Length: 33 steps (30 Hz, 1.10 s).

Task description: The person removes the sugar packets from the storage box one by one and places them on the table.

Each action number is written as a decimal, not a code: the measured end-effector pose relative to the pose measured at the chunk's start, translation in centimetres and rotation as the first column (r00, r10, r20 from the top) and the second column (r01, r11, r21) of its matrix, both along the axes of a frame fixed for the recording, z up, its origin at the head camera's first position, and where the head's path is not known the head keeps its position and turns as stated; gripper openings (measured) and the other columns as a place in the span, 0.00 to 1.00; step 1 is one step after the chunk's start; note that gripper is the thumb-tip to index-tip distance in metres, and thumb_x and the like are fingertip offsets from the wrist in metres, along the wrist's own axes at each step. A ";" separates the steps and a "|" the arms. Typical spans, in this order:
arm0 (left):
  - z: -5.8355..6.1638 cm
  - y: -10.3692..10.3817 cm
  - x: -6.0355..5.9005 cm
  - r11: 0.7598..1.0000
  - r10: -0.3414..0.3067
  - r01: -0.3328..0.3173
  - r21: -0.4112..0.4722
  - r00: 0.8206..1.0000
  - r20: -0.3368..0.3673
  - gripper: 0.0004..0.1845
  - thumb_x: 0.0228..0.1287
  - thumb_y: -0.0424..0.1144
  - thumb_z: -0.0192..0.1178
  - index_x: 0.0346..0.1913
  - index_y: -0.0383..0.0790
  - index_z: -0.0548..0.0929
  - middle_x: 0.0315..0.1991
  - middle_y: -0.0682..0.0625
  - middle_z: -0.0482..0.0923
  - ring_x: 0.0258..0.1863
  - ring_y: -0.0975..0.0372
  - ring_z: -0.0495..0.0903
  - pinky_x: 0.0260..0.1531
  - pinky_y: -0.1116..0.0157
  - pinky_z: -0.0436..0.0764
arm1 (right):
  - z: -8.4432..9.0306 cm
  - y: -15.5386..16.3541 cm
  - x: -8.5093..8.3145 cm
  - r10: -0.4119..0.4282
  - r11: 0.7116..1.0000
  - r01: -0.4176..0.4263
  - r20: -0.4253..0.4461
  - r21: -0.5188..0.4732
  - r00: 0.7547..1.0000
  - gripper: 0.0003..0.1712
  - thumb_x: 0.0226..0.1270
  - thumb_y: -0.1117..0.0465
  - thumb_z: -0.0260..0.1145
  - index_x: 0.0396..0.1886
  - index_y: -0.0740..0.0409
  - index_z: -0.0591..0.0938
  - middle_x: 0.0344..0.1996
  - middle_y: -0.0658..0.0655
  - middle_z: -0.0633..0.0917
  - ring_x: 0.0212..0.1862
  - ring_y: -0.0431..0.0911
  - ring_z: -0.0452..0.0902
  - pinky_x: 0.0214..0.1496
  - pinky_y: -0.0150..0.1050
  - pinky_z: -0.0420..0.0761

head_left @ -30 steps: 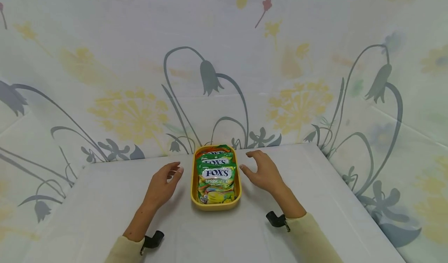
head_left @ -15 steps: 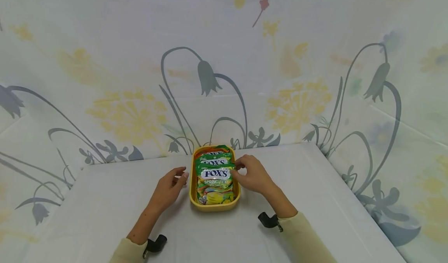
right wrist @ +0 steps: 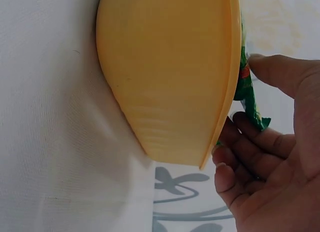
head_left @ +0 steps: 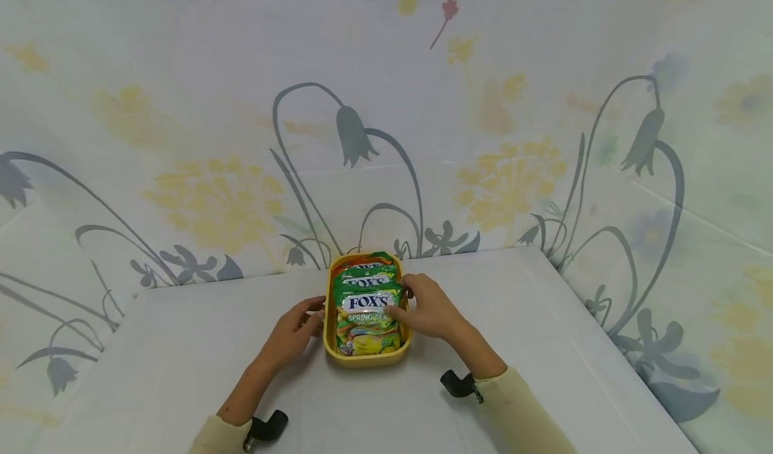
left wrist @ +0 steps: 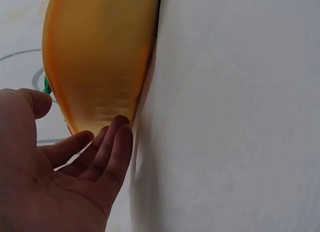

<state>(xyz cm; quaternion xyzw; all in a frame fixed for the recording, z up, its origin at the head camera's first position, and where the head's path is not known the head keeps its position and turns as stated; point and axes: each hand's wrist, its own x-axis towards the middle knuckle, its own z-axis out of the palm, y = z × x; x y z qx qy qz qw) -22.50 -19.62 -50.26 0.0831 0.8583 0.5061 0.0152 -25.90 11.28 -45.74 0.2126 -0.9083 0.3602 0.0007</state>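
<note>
On the white table [head_left: 181, 373], near its far edge, a yellow oval tray [head_left: 367, 357] is lying with its long axis running away from the person, holding overlapping green Fox's Spring Tea candy bags [head_left: 366, 313] whose printed tops are pointing away too. The rear bags are showing only their upper edges. The left hand [head_left: 294, 333] is touching the tray's left wall with fingers relaxed, while the right hand [head_left: 427, 308] is pinching the front bag's right edge between thumb and curled fingers.

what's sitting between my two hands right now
The yellow tray holding the Fox's candy bags, between left hand and right hand; clearest in the head view.
</note>
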 end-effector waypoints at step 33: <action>-0.7 0.3 0.0 0.999 -0.024 0.022 0.031 0.998 0.057 0.26 0.86 0.48 0.50 0.77 0.38 0.71 0.71 0.41 0.76 0.57 0.55 0.83 0.54 0.61 0.85 | 0.5 -0.4 1.1 0.235 0.971 -0.229 0.102 -0.064 0.967 0.40 0.63 0.58 0.82 0.70 0.56 0.69 0.53 0.51 0.86 0.51 0.40 0.83 0.55 0.37 0.85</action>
